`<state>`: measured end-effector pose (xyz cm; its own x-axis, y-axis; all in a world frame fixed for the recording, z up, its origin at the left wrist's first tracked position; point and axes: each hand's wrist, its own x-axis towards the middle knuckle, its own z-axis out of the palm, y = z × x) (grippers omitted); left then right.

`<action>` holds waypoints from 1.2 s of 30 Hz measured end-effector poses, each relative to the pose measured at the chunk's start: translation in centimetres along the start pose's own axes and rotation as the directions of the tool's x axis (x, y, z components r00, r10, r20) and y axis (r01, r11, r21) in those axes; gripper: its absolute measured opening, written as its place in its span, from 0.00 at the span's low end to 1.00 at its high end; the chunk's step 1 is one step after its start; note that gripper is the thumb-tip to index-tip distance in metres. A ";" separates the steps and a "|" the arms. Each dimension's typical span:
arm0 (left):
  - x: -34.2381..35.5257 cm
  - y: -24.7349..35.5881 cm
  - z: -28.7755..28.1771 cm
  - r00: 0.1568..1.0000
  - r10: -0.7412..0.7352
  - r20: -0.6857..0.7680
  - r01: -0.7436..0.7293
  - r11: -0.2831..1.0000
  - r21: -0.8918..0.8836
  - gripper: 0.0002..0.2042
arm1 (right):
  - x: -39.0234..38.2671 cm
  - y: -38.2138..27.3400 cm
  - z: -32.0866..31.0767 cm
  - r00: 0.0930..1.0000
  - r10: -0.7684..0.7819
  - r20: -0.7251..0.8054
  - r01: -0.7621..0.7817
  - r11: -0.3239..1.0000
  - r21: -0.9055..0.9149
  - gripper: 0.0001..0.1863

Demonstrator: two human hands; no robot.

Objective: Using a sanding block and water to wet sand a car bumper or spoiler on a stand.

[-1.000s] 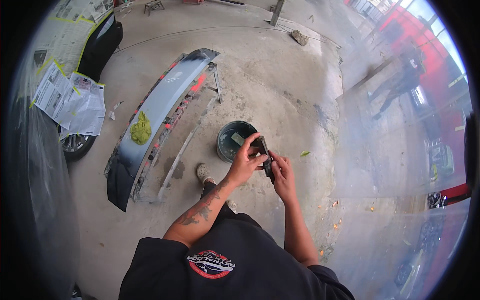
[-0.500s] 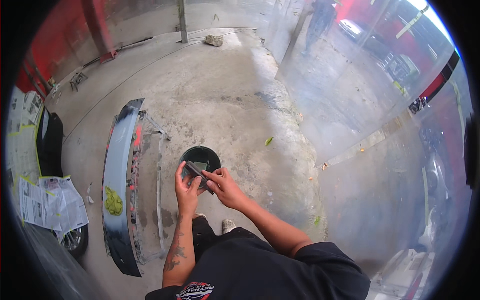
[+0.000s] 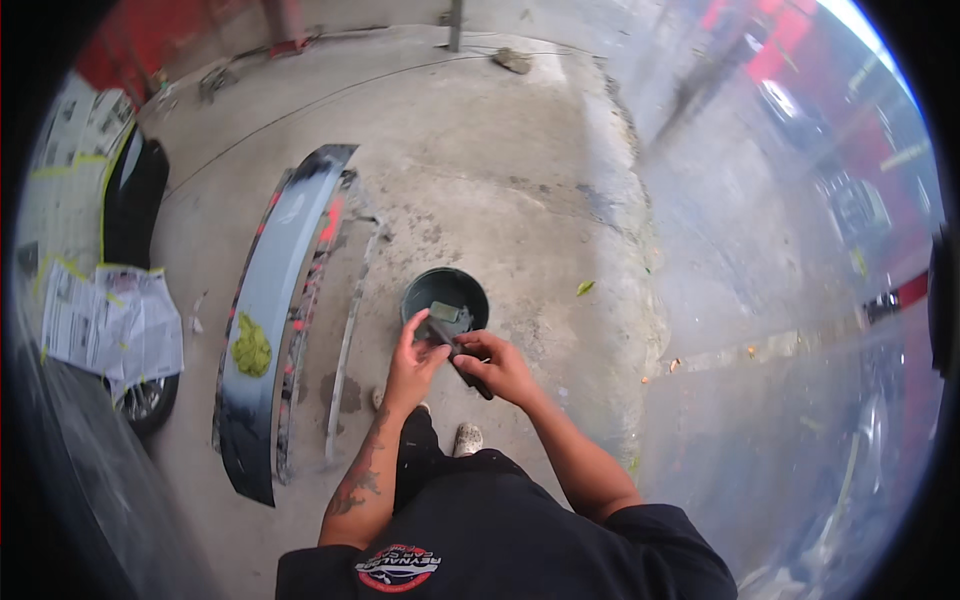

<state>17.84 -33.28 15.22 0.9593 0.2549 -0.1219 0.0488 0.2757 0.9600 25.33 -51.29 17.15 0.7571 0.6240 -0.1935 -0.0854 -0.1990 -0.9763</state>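
Two bare hands share one dark block (image 3: pixel 441 334), the left hand (image 3: pixel 405 370) pinching its far end, the right hand (image 3: pixel 505 374) gripping its near end, a bucket (image 3: pixel 446 281) just beyond them (a pale green pad (image 3: pixel 444 311) lies inside). Handling the block seems the step in hand, and any next turn of it calls for a firm grip; left of both hands, a yellow-green cloth (image 3: pixel 251 346) lies on a long panel (image 3: pixel 290 235).

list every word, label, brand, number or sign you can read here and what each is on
Printed wording isn't copied here; this is where it stands:
Round emblem on the black shirt: light lettering, partly legible.
Taped paper sheets at left: print too small to read.
Dark block between left hand and right hand: no lettering visible.
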 end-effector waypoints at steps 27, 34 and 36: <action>1.2 -6.8 -42.3 0.354 0.380 -0.855 0.565 0.641 0.519 0.21 | 9.5 11.9 -3.8 0.879 0.445 -0.173 -0.435 0.596 -0.675 0.22; 0.4 5.0 -40.0 0.277 0.327 -0.903 0.208 0.897 0.389 0.21 | 28.9 7.7 23.4 0.827 -0.091 0.554 0.445 0.708 -0.548 0.26; -1.3 6.0 -40.7 0.318 0.331 -0.888 0.145 0.909 0.391 0.23 | 29.9 6.9 32.6 0.716 -0.183 0.673 0.607 0.639 -0.473 0.27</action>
<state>5.56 5.81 10.90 0.0740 0.9957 0.0556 0.2922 -0.0749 0.9534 26.25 -9.41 1.44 0.1216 0.9922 -0.0257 0.7113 -0.1052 -0.6949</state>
